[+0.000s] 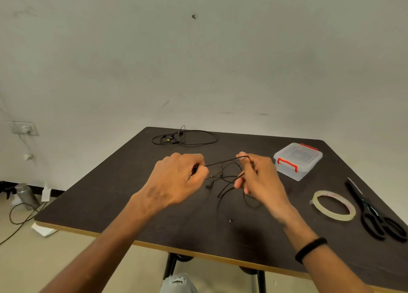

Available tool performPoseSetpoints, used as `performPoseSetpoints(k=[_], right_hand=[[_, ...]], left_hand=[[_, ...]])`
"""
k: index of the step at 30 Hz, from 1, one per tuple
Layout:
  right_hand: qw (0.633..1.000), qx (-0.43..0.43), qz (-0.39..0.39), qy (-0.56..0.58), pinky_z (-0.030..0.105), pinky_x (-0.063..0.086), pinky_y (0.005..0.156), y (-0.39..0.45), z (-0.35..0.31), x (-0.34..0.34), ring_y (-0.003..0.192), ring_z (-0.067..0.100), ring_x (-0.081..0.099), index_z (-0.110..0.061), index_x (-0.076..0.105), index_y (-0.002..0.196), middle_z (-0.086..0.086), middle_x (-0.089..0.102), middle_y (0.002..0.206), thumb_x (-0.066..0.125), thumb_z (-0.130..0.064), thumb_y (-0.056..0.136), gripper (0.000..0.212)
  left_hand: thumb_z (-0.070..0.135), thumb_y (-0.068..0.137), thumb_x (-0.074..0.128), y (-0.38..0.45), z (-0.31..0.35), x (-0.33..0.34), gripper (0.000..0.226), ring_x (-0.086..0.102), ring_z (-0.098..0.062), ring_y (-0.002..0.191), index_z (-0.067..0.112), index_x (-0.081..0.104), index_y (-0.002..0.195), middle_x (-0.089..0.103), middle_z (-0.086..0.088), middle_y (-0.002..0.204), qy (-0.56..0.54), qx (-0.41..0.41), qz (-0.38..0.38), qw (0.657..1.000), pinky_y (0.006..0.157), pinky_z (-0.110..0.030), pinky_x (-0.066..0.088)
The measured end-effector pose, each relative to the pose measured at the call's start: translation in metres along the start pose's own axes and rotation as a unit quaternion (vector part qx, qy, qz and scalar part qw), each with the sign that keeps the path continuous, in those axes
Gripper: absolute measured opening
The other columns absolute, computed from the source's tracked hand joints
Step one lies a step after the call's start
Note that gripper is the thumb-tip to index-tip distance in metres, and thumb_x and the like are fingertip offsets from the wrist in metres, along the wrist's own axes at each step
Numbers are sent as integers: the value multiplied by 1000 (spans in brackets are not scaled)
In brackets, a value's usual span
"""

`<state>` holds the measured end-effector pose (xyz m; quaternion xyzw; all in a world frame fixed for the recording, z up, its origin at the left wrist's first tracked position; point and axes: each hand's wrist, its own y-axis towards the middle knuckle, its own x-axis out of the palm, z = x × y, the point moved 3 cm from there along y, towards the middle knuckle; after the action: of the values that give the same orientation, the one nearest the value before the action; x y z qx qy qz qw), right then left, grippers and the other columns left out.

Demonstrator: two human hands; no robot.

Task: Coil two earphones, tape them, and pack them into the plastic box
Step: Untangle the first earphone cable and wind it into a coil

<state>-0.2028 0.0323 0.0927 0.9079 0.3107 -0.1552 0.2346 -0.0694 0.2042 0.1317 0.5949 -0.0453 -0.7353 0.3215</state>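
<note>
A black earphone cable [225, 175] is stretched between both hands above the middle of the dark table [106, 200]. My left hand [176, 180] grips one end in curled fingers. My right hand [258, 180] pinches the cable, which loops over its fingers and trails down onto the table. A second black earphone [185, 137] lies loosely tangled at the far edge of the table. The clear plastic box [298, 160] with red latches stands closed to the right of my right hand. A roll of clear tape [334, 205] lies flat at the right.
Black scissors [375, 213] lie near the table's right edge, beside the tape. The wall rises just behind the table. On the floor at the left are a metal bottle [26, 195], a cable and scraps of white paper.
</note>
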Motion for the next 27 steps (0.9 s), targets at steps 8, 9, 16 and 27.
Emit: performPoseSetpoints(k=[8, 9, 16, 27], right_hand=[[987, 103, 102, 68, 28, 43, 56, 31, 38, -8, 46, 10, 49, -9, 75, 106, 8, 54, 55, 47, -38, 111, 40], [984, 116, 107, 80, 28, 42, 56, 35, 43, -9, 46, 11, 47, -13, 76, 107, 6, 52, 54, 47, -37, 111, 37], [932, 271, 144, 192, 23, 30, 40, 72, 64, -20, 48, 12, 41, -6, 70, 116, 4, 55, 62, 46, -20, 111, 28], [988, 127, 70, -44, 36, 52, 94, 79, 14, -1, 126, 31, 61, -20, 23, 163, 14, 39, 158, 76, -31, 94, 88]], left_hand=[[37, 86, 37, -9, -41, 0, 26, 43, -14, 47, 26, 47, 65, 48, 6, 49, -42, -16, -1, 999, 52, -28, 32], [37, 87, 37, -11, -44, -2, 27, 43, -14, 47, 26, 48, 64, 49, 6, 49, -40, -17, -2, 999, 52, -28, 32], [35, 86, 40, -6, -75, 0, 29, 39, -12, 49, 22, 48, 62, 50, 1, 53, -79, -60, 15, 995, 52, -31, 35], [20, 104, 41, 77, -56, 13, 25, 41, -12, 54, 13, 59, 89, 49, 1, 61, -444, -181, -20, 878, 53, -26, 37]])
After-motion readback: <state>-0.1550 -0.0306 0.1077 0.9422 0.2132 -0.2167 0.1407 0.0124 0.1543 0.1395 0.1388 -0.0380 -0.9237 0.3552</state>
